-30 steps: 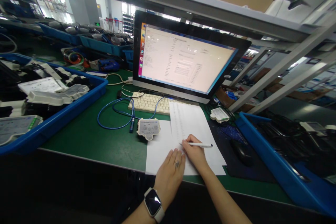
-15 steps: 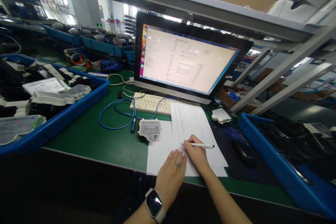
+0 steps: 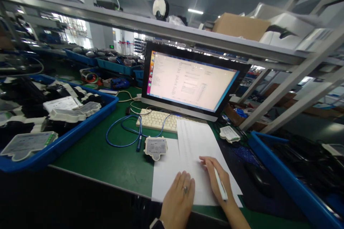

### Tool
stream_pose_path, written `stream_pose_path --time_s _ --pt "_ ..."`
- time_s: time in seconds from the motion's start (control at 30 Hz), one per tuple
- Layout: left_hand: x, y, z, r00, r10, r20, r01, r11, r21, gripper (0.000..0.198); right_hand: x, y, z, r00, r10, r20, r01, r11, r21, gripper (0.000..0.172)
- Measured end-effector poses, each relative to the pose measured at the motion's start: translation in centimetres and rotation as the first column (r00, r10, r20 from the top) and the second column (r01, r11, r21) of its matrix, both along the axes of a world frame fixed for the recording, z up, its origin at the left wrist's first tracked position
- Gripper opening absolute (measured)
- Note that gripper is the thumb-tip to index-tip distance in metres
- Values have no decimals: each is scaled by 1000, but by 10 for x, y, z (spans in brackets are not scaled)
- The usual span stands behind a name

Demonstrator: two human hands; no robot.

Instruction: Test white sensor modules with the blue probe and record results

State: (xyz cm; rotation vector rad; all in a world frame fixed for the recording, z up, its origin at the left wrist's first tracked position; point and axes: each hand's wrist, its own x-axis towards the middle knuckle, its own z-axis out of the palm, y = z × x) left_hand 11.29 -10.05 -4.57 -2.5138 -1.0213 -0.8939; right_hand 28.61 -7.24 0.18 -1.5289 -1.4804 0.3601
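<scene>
My left hand (image 3: 179, 196) lies flat with its fingers stretched out on the lower part of the white paper sheets (image 3: 195, 143); a ring sits on one finger. My right hand (image 3: 216, 177) is over the right side of the paper, closed around a white pen (image 3: 220, 184). The pen leans back along the hand toward the wrist, and its tip is hidden. Faint printed rows run down the top sheet. At the upper left corner of the lower sheet rests a pale plastic module (image 3: 156, 147) with a grey label.
Behind the paper are a cream keyboard (image 3: 156, 119), a coiled blue cable (image 3: 110, 139) and a lit monitor (image 3: 185, 80). Blue bins (image 3: 88, 125) of parts flank the table. A black mouse (image 3: 258, 179) and a second module (image 3: 229, 134) lie to the right. A shelf (image 3: 199, 32) spans above.
My right hand has moved right across the paper, and the pen has swung from pointing sideways to slanting back toward the wrist. The left hand stays on the paper. The view has tilted up.
</scene>
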Motion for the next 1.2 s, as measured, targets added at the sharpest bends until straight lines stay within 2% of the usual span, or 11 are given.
stream_pose_path --time_s 0.03,0.1,0.2,0.37,0.5,0.6,0.83,1.0,1.1,1.2 --pt "2 3 -5 1000 1 24 -2 999 53 34 8 -2 -3 990 34 140 -38 999 24 30" --pt "5 10 -13 997 6 74 -18 987 161 29 23 -5 -14 919 69 388 -109 991 81 31" --pt "11 19 -21 990 11 137 -52 953 298 27 39 -7 -36 792 64 607 -167 979 114 36" --pt "16 25 -18 974 15 224 -104 913 394 26 48 -6 -60 664 90 743 -268 956 123 41" --pt "16 25 -14 975 14 220 -106 904 414 25 44 -5 -60 620 98 779 -322 936 139 42" --pt "16 26 -18 974 -15 225 -86 898 431 22 40 -6 -55 607 96 789 -331 933 141 42" --pt "16 26 -38 995 -98 11 86 914 396 25 36 -7 -51 636 131 760 -332 936 117 40" --pt "19 25 -41 992 -111 66 78 919 386 24 38 -7 -53 699 186 690 -324 943 74 39" --pt "15 21 -32 995 -95 39 76 937 342 24 33 -8 -45 807 203 554 -276 960 51 40" --pt "9 13 -17 996 -86 -11 87 967 239 26 14 -7 -20 952 140 272 -150 989 14 37"
